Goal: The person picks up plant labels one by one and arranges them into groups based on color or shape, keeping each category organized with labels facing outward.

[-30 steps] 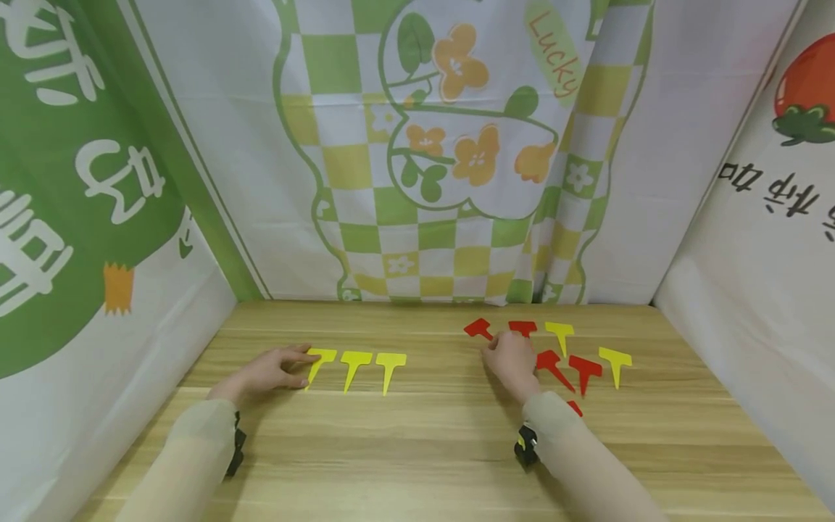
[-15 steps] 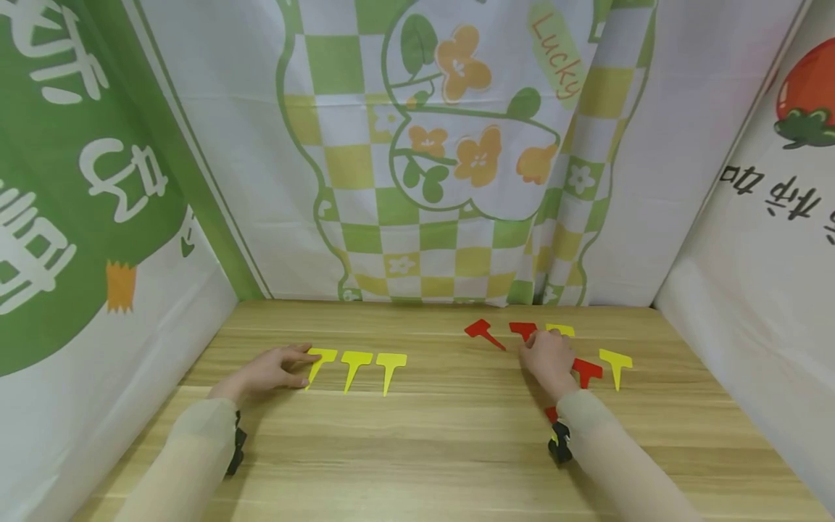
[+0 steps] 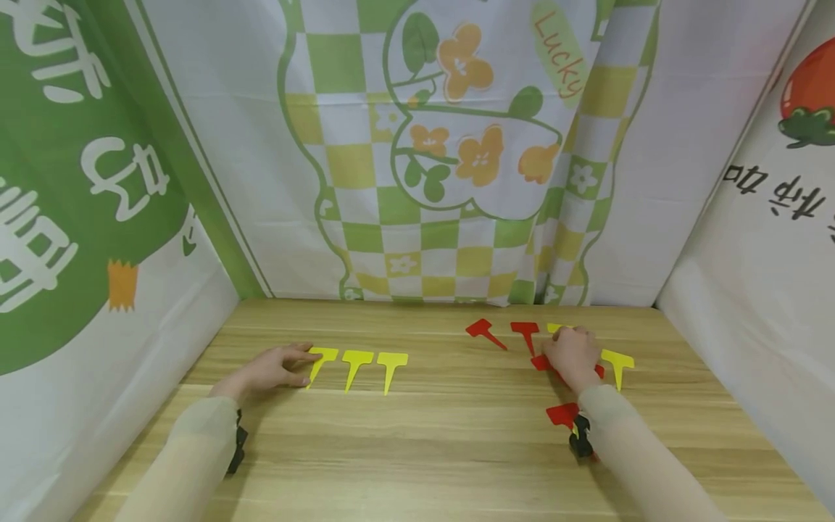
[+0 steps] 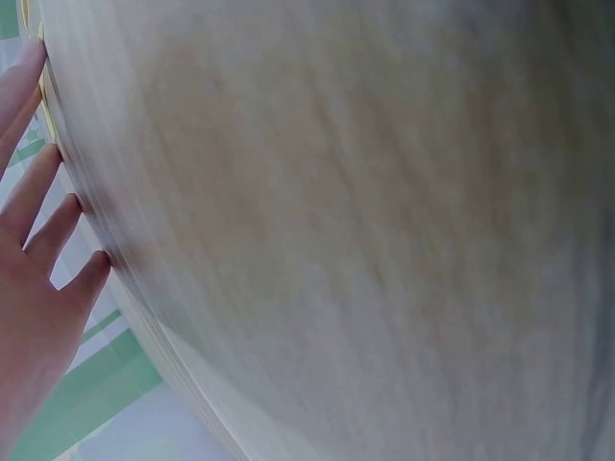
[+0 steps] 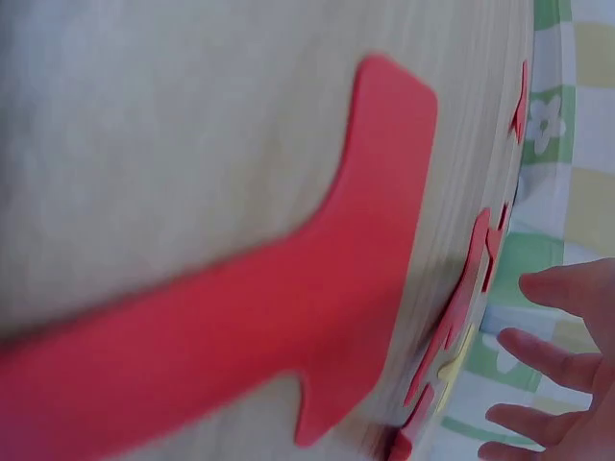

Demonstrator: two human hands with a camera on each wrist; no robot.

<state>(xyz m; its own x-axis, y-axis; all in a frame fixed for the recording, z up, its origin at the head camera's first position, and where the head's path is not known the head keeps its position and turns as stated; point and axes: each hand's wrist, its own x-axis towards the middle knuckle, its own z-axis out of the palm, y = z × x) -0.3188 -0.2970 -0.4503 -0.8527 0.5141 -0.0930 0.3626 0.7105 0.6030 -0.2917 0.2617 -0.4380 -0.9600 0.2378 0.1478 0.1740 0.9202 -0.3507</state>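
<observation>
My left hand (image 3: pixel 270 371) rests at the leftmost yellow T-shaped plant label (image 3: pixel 326 353), its fingertips over the label's left side. In the left wrist view, the fingers of this hand (image 4: pixel 34 298) are spread, tips at the tabletop. Two more yellow labels (image 3: pixel 357 359) lie beside it in a row. Over the right-hand group, my right hand (image 3: pixel 574 357) partly covers a yellow label (image 3: pixel 554 328) and red labels (image 3: pixel 541 362). Its fingers are extended and apart in the right wrist view, with nothing between them. A red label (image 5: pixel 356 250) looms large beneath that wrist.
Farther back lie two red labels (image 3: pixel 525 330). Another yellow label (image 3: pixel 617 360) is right of my right hand, and a red one (image 3: pixel 562 415) lies partly under that wrist. Printed cloth (image 3: pixel 437 254) hangs behind the wooden table (image 3: pixel 417 449) and on both sides.
My right hand has moved rightward across the group, uncovering the two red labels at the back and now covering part of the yellow one. The left hand has stayed put.
</observation>
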